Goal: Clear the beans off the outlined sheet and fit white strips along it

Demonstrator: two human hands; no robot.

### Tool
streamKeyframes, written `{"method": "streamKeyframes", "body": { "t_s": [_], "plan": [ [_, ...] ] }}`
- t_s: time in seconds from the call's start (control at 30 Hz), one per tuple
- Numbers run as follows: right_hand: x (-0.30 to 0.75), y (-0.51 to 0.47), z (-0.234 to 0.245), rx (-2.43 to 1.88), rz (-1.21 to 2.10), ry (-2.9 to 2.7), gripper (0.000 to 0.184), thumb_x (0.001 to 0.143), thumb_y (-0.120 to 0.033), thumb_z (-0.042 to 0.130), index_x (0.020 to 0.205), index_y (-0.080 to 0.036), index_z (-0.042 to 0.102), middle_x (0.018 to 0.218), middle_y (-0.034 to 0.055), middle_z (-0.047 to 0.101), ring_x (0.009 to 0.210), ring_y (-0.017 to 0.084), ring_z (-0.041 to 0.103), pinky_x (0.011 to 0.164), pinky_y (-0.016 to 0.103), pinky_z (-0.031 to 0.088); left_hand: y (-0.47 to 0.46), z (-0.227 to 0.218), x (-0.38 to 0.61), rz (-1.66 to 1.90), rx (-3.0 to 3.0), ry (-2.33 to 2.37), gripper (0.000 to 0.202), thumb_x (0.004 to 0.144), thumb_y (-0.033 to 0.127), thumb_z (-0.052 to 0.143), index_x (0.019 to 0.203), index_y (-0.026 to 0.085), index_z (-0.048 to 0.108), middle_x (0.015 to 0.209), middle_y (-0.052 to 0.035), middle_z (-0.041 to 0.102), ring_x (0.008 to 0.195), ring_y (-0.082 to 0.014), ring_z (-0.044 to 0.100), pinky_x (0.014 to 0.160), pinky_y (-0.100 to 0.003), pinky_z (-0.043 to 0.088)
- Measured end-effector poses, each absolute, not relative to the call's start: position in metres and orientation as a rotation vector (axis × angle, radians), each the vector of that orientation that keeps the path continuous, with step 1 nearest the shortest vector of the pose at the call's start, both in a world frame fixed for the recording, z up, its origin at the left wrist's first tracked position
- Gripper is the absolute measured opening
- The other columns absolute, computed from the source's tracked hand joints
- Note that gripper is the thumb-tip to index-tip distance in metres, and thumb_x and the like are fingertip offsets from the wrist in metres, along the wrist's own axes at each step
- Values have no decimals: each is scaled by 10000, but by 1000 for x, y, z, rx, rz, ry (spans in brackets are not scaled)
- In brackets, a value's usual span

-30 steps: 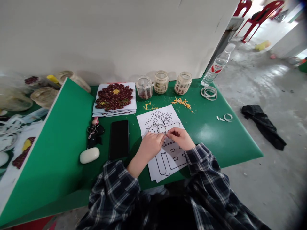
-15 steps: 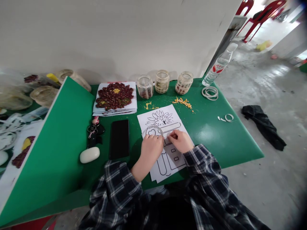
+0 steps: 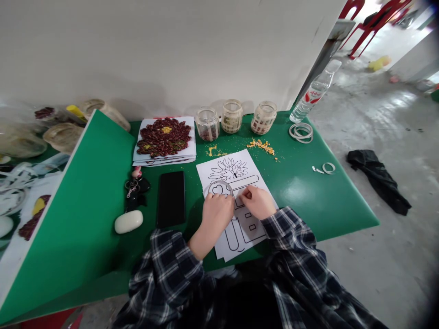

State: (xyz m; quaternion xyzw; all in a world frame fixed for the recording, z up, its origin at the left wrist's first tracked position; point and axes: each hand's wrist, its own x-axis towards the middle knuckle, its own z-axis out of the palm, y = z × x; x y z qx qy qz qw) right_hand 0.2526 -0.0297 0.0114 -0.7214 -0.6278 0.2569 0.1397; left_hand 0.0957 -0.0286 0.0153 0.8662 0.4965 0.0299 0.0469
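Printed line-drawing sheets [image 3: 226, 242] lie in front of me, with a leafy plant and outlined shapes on the top one. My left hand [image 3: 218, 211] rests over their middle, fingers curled on a thin whitish roll of tape [image 3: 221, 183] whose ring shows beyond the knuckles. Close by on the right, my right hand [image 3: 258, 201] is pinched, thumb against fingers, low over the paper near the roll. Whatever sits between those fingertips is too small to make out.
Behind the sheets are corn kernels [image 3: 261, 146] and three glass jars [image 3: 232, 116]. To the left lie a phone [image 3: 171, 198], keys [image 3: 135, 187], a white oval case [image 3: 129, 222] and a bean-flower picture [image 3: 163, 137]. A bottle [image 3: 313, 93] and tape rings [image 3: 301, 132] stand right.
Both hands hold nearly the same pose and place over the sheets. The view has shifted very slightly; nothing else has visibly moved.
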Motion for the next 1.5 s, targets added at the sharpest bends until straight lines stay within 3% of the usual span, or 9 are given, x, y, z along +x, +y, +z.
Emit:
{"method": "streamKeyframes", "body": {
  "t_s": [0.47, 0.87, 1.23, 1.5],
  "plan": [
    [278, -23, -3, -1780, 1105, -1563, 231, 738, -369, 636, 715, -210, 470, 598, -60, 504, 543, 111, 444, 542, 243, 337, -27, 16, 94, 147, 2612, 1483, 382, 958, 246, 352, 750, 165, 662, 662, -84, 663, 687, -236, 622, 691, -368, 377],
    [267, -21, 0, -2004, 916, -1667, 296, 670, -418, 718, 659, -210, 508, 570, -62, 528, 540, 111, 468, 519, 248, 303, -24, 15, 93, 85, 2611, 1451, 334, 958, 257, 374, 832, 148, 663, 742, -102, 692, 754, -246, 638, 728, -372, 384],
    [255, -20, 15, -2085, 904, -1787, 192, 740, -354, 663, 610, -216, 636, 617, -9, 626, 607, 139, 535, 549, 262, 312, -26, 17, 92, 72, 2663, 1402, 244, 917, 203, 408, 846, 153, 635, 756, -107, 683, 761, -248, 627, 723, -378, 378],
    [248, -17, 20, -2182, 844, -1879, 200, 767, -301, 637, 594, -206, 603, 638, 31, 628, 598, 157, 526, 531, 278, 278, -24, 20, 96, 14, 2678, 1277, 254, 882, 109, 397, 819, 149, 640, 743, -113, 677, 738, -260, 622, 732, -401, 370]
  ]
}}
